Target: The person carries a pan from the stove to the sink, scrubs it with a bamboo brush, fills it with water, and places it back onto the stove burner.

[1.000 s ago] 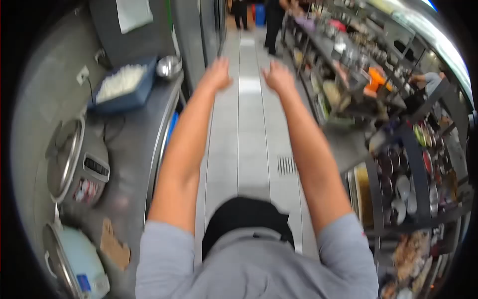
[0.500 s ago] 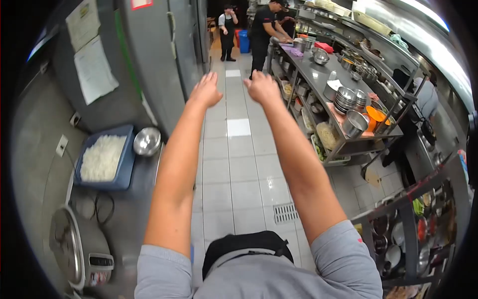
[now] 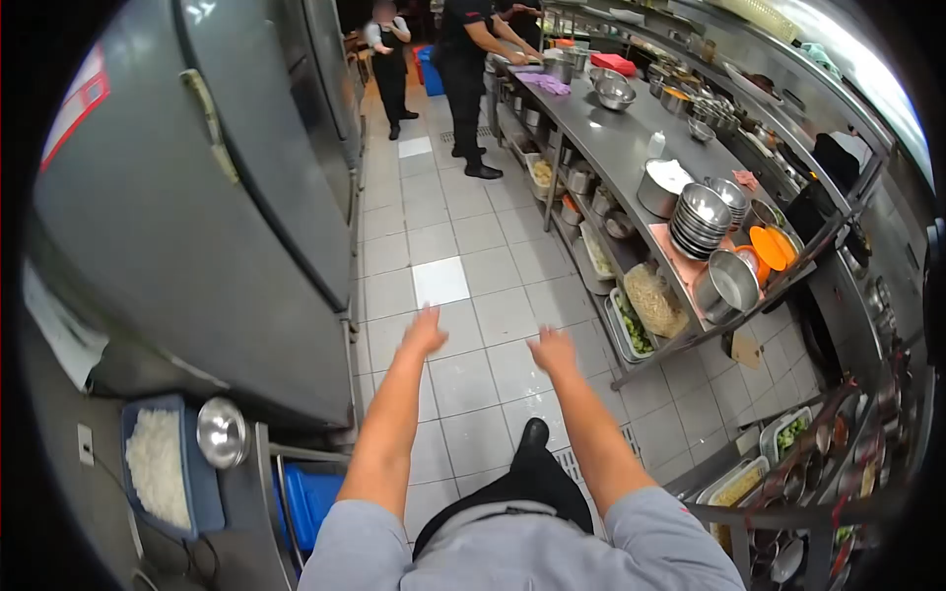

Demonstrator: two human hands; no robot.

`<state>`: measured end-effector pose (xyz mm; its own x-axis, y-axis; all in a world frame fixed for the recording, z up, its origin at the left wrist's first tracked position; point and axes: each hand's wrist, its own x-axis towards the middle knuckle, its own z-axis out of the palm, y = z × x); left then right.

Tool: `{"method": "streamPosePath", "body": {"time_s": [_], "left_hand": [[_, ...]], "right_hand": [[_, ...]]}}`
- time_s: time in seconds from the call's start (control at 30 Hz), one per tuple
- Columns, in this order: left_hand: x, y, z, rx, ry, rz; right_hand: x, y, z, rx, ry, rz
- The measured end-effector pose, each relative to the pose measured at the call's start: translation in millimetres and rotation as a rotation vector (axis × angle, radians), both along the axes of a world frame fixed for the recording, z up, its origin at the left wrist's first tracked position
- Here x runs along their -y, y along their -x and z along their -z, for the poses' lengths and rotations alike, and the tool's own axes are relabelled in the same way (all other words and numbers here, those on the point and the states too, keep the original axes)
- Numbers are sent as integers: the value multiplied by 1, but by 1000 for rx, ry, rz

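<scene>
Both of my arms stretch forward over the tiled floor. My left hand (image 3: 425,333) is held out in the air with its fingers apart and nothing in it. To its right, my right hand (image 3: 553,350) is also raised, empty, with its thumb and fingers apart. Neither hand touches anything. Beneath them lie grey tiles (image 3: 466,381), with one white tile (image 3: 440,282) just beyond my left hand. My black shoe (image 3: 535,432) shows below my right hand.
A tall metal fridge (image 3: 168,197) stands at left, near a tub of white food (image 3: 158,468) and a metal bowl (image 3: 223,433). At right, a steel table (image 3: 611,133) carries stacked bowls (image 3: 702,219). Two people (image 3: 389,64) (image 3: 463,79) stand ahead.
The view has moved forward and turned toward the steel table and floor. Both hands now appear lower in view, still outstretched. The fridge looks nearer, and one foot has come into view.
</scene>
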<state>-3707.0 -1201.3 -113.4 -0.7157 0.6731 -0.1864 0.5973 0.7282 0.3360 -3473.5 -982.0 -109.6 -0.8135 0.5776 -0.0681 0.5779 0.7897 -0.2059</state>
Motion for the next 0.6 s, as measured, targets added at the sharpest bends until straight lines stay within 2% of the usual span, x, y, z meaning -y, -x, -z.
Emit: {"method": "streamPosePath", "body": {"time_s": [0.03,0.07,0.1,0.13,0.17,0.2,0.23,0.27,0.3,0.33,0.37,0.43,0.47,0.5,0.53,0.6], "left_hand": [[6,8,81,192,0,66],[19,0,126,320,96,91],[40,-27,138,461,138,16],[69,-45,181,472,143,60],[98,-70,207,542,201,-40],[122,-96,190,724,233,-155],[149,-106,209,1227,15,-415],[122,-117,79,1311,25,-895],[159,-105,153,1402,27,-853],[157,-85,149,1498,99,-733],[148,-58,153,1501,106,-737],[131,4,168,1263,302,-748],[130,43,184,1189,136,-479],[105,75,181,1181,32,-679],[72,123,177,1155,-87,-883],[30,208,181,1031,-227,-793]], "right_hand": [[-18,-21,54,167,87,28],[-30,-51,88,218,251,70],[-35,-85,117,287,233,83],[-44,-109,134,416,303,145],[-55,-118,120,523,387,226],[-70,-101,113,534,388,224],[-94,-74,107,530,371,207],[-122,-39,102,515,350,193],[-147,13,94,429,307,161],[-166,77,83,352,270,127],[-184,138,82,222,211,22],[-200,257,42,-29,273,-72],[-202,306,23,-137,319,-110],[-200,346,-1,-252,358,-156],[-201,379,-15,-253,352,-184],[-202,437,-33,-259,362,-220]]}}
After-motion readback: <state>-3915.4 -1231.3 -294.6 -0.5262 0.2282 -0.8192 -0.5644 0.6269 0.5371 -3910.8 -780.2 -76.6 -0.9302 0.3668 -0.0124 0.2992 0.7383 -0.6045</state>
